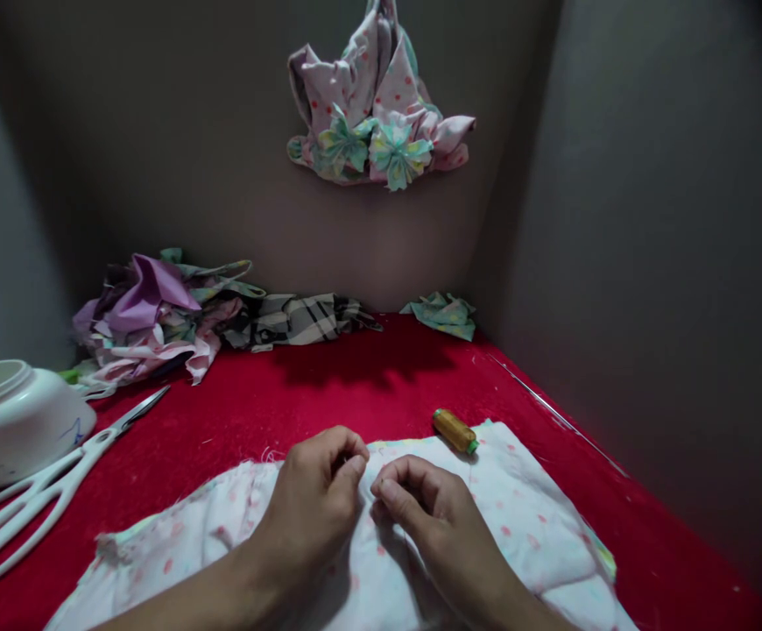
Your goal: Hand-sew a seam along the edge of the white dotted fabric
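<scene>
Right in the middle of the action, a white cotton cloth with pink dots (pixel 387 561) lies spread flat on the red felt-covered tabletop (pixel 355 394), its frayed edge showing at the lower left, and both hands are working on it! The left hand (pixel 312 504) is curled nearly closed, thumb and fingertips pinched together at the cloth, and the right hand (pixel 437 526) mirrors it, fingers bent and thumb pressed down, just beside the left. Those two pinches sit almost touching on a fold near the cloth's upper edge, and whether a needle is tucked between the fingers, we can't tell from here. Just above the right hand, a mustard-yellow spool of thread (pixel 455 431) with a green end rests on the cloth's edge. Over to the left, white-handled scissors (pixel 39 508) lie open on the felt, right beside a white plastic bowl (pixel 10 421). Along the back, a heap of fabric scraps (pixel 151 320) runs into a plaid strip (pixel 295 320), with a green scrap (pixel 443 315) further right. Up on the grey wall (pixel 223 158), a pink-and-white fabric piece with two folded flowers (pixel 374 109) hangs above it all!
</scene>
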`<state>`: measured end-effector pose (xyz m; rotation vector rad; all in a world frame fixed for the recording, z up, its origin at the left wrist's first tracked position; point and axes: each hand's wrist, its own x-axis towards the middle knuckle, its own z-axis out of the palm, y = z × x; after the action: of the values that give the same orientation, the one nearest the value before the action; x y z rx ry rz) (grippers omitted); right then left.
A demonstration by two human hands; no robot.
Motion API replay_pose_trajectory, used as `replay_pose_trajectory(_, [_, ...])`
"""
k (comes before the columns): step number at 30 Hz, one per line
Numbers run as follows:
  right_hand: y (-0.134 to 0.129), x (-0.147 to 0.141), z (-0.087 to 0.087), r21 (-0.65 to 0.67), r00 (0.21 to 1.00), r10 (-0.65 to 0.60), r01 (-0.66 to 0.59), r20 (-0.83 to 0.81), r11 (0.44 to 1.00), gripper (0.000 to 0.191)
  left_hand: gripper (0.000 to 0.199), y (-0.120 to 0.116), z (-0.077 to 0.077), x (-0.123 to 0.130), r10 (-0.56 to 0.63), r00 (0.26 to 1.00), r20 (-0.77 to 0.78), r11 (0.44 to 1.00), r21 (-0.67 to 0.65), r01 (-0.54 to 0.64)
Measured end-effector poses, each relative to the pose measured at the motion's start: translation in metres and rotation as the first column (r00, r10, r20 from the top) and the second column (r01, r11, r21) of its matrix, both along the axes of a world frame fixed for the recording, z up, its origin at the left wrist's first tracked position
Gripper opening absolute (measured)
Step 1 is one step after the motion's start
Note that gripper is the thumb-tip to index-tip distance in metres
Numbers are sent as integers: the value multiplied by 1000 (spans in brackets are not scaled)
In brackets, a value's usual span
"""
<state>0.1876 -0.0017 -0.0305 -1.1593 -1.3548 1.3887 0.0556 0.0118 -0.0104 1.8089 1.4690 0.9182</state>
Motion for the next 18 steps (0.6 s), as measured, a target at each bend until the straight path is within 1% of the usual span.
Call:
replay_pose_trajectory(3, [1, 1, 0, 25, 1000, -6, 6, 21, 1000, 16, 16, 0, 3, -3, -121, 992, 20, 992, 33, 120])
replay_pose_trajectory(5, [1, 1, 0, 34, 999, -10, 9, 32, 999, 16, 18, 0, 4, -4, -194, 981, -23, 979, 65, 195])
replay_pose_trajectory(6, [1, 1, 0, 34, 999, -10, 8, 34, 999, 15, 18, -1, 3, -4, -212, 976, -50, 973, 82, 216])
replay_pose_trajectory(10, [1, 1, 2, -1, 1000, -7, 7, 29, 1000, 13, 17, -3, 2, -6, -225, 962, -154, 951, 182, 251])
replay_pose_trajectory(13, [1, 0, 3, -17, 1000, 1, 0, 28, 1000, 13, 17, -4, 3, -8, -230, 928, -295, 920, 244, 305])
replay_pose_trajectory(16, [1, -1, 2, -1, 999, 4, -4, 41, 1000, 13, 13, -5, 4, -8, -230, 891, -391, 900, 263, 348])
replay_pose_trajectory(18, [1, -1, 1, 9, 999, 7, -7, 43, 1000, 13, 10, -4, 5, -8, -231, 893, -387, 903, 256, 345])
